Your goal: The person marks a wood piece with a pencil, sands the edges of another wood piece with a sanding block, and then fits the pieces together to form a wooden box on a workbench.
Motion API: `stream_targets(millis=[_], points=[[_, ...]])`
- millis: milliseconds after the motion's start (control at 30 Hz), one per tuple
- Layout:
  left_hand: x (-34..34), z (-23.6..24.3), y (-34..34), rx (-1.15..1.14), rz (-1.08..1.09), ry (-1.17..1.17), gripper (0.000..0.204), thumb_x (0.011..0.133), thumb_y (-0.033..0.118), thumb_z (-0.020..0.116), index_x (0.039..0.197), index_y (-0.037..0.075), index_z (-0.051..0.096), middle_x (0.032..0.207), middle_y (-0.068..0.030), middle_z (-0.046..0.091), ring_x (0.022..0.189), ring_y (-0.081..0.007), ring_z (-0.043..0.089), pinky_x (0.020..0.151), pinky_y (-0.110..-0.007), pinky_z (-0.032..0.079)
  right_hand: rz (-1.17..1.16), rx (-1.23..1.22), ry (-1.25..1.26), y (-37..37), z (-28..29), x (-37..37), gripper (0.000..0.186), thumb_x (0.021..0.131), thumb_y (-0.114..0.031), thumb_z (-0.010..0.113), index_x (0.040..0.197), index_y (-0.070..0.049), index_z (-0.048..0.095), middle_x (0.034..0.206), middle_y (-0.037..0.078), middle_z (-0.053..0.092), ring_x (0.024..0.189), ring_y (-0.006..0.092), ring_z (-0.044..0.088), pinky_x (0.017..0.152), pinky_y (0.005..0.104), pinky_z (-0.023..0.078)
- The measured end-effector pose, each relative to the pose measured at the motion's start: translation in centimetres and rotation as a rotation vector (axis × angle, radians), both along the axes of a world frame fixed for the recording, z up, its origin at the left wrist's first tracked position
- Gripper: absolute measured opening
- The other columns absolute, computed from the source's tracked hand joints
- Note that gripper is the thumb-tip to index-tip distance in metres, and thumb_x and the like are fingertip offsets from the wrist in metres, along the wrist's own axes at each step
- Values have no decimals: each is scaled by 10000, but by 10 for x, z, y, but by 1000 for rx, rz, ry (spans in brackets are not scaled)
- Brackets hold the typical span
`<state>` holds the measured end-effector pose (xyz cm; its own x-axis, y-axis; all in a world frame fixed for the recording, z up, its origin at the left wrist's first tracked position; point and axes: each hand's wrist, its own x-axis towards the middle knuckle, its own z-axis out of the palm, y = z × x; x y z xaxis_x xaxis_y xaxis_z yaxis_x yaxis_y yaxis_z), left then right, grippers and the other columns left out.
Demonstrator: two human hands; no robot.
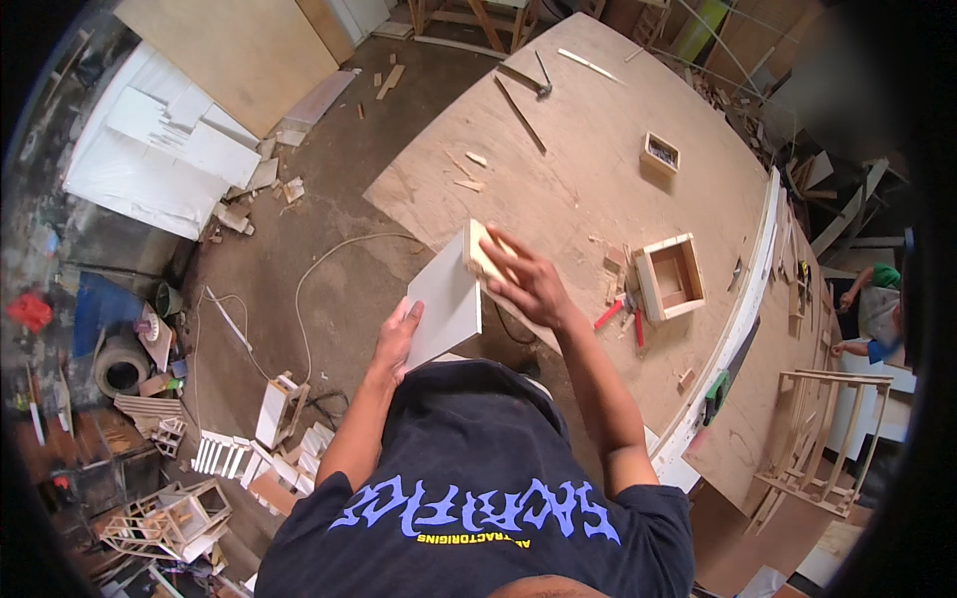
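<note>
One head-worn fisheye view, looking steeply down from above the person's chest; hands sit close at centre; the plywood workbench (598,179) stretches far right; the floor (329,199) curves away left; edges bend near the rim.

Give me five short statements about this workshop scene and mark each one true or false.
1. Both hands are on the white board. True: the left hand holds its lower edge, the right hand its top.
2. An open wooden box sits on the workbench. True.
3. The red-handled pliers are in the right hand. False: they lie on the bench beside the box.
4. The hammer lies on the floor. False: it lies at the bench's far end.
5. A second person is at the right. True.
</note>
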<state>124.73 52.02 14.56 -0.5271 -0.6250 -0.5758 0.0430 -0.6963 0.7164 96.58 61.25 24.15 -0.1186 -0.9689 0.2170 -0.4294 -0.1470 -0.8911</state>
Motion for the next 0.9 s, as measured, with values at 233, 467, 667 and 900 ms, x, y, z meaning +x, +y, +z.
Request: stream_targets(millis=[233,467,667,900], points=[[47,-10,-143,86,97,29,594,1067,291,674,1525,-20,460,1386,-131,653,1210,-209,663,996,-351,559,96,-77,26,-105,-25,69,604,992,-384,732,1536,-175,573,1650,229,418,1463,400,496,1172,442,443],[81,-19,-217,3,39,-25,537,1083,247,646,1517,-20,476,1355,-131,673,1165,-203,677,1004,-336,548,108,169,-184,-191,-41,88,609,1009,-355,723,1558,-160,546,1681,199,389,1517,332,427,1190,412,400],[71,-19,-223,-282,-2,-208,497,1044,172,695,1466,-26,523,1299,-131,697,1135,-209,678,986,-335,540,-80,259,-32,-206,-56,56,557,1025,-349,702,1534,-168,570,1679,207,382,1487,367,465,1192,453,426],[72,-12,-265,-480,17,-283,575,1016,112,706,1521,-25,468,1326,-156,702,1133,-206,692,993,-361,550,178,177,595,-186,-9,68,487,1013,-465,674,1486,-360,624,1647,107,470,1355,334,603,1121,509,470]])
